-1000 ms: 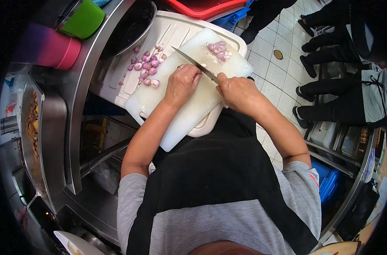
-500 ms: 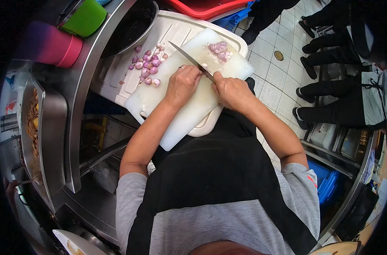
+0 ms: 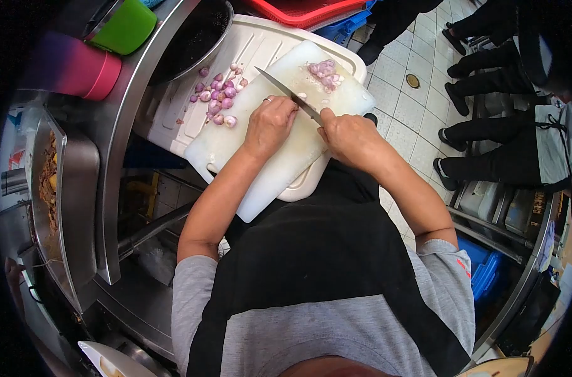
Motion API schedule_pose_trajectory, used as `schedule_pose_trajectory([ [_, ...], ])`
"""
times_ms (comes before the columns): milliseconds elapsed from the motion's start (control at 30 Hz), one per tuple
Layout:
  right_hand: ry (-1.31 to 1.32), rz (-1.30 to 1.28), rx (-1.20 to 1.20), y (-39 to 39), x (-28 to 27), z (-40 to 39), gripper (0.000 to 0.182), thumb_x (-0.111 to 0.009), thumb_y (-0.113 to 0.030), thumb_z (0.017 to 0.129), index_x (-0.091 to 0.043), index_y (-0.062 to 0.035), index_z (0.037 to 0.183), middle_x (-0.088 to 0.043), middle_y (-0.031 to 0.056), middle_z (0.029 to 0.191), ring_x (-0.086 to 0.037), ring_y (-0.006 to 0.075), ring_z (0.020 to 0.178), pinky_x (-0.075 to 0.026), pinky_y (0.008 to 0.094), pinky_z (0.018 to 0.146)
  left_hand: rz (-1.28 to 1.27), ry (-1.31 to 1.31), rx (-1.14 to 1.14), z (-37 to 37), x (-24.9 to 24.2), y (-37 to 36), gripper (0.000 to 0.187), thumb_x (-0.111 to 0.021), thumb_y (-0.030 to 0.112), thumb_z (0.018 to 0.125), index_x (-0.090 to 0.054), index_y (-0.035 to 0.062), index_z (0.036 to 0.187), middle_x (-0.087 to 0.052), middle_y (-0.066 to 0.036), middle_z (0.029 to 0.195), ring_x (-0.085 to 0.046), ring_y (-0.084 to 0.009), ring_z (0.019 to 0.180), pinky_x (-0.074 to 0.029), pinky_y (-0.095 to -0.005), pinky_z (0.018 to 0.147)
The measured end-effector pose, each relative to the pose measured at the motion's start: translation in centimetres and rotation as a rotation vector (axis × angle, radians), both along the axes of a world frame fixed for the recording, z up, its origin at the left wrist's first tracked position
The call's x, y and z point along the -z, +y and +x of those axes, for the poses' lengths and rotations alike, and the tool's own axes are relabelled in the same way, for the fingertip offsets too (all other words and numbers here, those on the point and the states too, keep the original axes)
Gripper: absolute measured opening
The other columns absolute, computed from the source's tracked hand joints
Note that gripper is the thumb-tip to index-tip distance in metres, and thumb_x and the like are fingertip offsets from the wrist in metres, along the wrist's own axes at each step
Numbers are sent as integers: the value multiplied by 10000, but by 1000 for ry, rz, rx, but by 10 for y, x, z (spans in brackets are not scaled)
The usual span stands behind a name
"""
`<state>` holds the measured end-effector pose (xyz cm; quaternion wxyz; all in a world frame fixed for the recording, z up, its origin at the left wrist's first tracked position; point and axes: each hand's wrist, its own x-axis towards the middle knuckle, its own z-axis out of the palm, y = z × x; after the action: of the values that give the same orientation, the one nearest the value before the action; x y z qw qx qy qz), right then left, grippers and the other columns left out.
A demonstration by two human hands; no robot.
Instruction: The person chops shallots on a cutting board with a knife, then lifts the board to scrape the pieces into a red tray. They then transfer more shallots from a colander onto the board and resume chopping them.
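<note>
My right hand (image 3: 350,137) grips the handle of a long kitchen knife (image 3: 281,87), whose blade slants up and left over a white cutting board (image 3: 254,179). Beside the blade is my left hand (image 3: 270,123), its fingers curled together at the knife's near side. Whatever those fingertips hold is hidden. Sliced shallots (image 3: 324,74) lie in a small pile near the board's far right end. A few pale pieces (image 3: 302,95) rest close to the blade. Several whole peeled shallots (image 3: 222,94) are grouped to the left, some on the board's edge.
Under the board is a cream plastic lid (image 3: 254,30). A dark metal bowl (image 3: 195,44) stands at its far left, with a red basket (image 3: 305,14) behind. A steel counter edge (image 3: 110,182) runs along the left. People in dark trousers (image 3: 493,160) stand on the right.
The knife and my right hand have shifted slightly right and back towards me. My left hand stays almost in the same place, and the shallots look unchanged.
</note>
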<state>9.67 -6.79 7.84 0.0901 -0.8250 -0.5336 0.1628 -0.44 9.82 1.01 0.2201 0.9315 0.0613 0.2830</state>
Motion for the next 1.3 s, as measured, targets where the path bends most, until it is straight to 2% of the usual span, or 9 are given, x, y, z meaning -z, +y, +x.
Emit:
schedule_pose_trajectory([
  [100, 15, 33, 44, 6, 21, -2, 264, -520, -241, 967, -468, 18, 969, -659, 234, 700, -667, 423, 691, -532, 508, 625, 4, -2, 3, 1, 0, 1, 119, -734, 3, 747, -658, 22, 836, -682, -94, 866, -657, -282, 824, -535, -384, 729],
  [300, 30, -52, 15, 1, -4, 0, 264, -520, -248, 967, -474, 11, 979, -666, 244, 743, -670, 425, 734, -529, 517, 654, 13, -5, 9, 1, -2, 0, 112, -717, 10, 752, -644, 32, 834, -665, -86, 838, -645, -277, 812, -532, -381, 718],
  [367, 40, -30, 40, 4, 10, -4, 261, -521, -247, 967, -478, 10, 977, -667, 244, 746, -670, 425, 737, -529, 518, 656, 32, -24, 11, 0, -2, 0, 98, -702, 21, 760, -633, 41, 827, -653, -81, 819, -635, -274, 803, -531, -380, 706],
  [600, 47, -74, 24, 6, -4, -1, 239, -495, -219, 962, -499, 16, 1003, -685, 252, 792, -687, 421, 763, -542, 512, 678, 12, -7, 14, -1, -2, -1, 127, -725, -3, 748, -652, 29, 847, -679, -96, 877, -653, -284, 830, -533, -378, 736],
  [800, 79, 27, 83, 12, 22, -1, 257, -508, -240, 963, -494, 13, 1007, -678, 255, 794, -677, 428, 780, -529, 530, 708, 10, 24, 0, -3, -1, 1, 118, -720, 9, 762, -655, 29, 859, -686, -101, 900, -663, -281, 860, -535, -379, 762],
  [1000, 151, -11, 49, 0, -4, 16, 272, -513, -276, 974, -510, -6, 998, -667, 263, 805, -657, 450, 810, -506, 537, 739, -69, 77, -105, -10, -21, 58, 166, -682, 11, 801, -702, 28, 965, -704, -148, 959, -694, -289, 873, -539, -361, 820],
  [1100, 147, 50, 75, -12, -5, 11, 268, -549, -280, 961, -510, -14, 977, -632, 276, 741, -635, 462, 753, -483, 534, 698, -38, 190, -270, -5, -37, 91, 188, -684, 76, 826, -728, 47, 1006, -714, -166, 970, -698, -314, 871, -534, -383, 830],
  [1167, 202, -37, -10, -16, 0, 8, 279, -526, -286, 966, -513, -11, 1008, -663, 267, 805, -653, 455, 811, -502, 543, 747, -8, 533, -294, 1, -43, 102, 223, -686, 148, 842, -739, 78, 1046, -713, -177, 973, -691, -336, 888, -525, -409, 842],
  [1300, 228, -32, 7, -19, 10, 18, 281, -531, -287, 959, -529, -12, 1017, -664, 272, 815, -654, 454, 817, -501, 545, 756, -8, 603, -245, 16, -38, 110, 208, -678, 191, 851, -737, 85, 1020, -711, -178, 946, -681, -355, 891, -519, -435, 833],
])
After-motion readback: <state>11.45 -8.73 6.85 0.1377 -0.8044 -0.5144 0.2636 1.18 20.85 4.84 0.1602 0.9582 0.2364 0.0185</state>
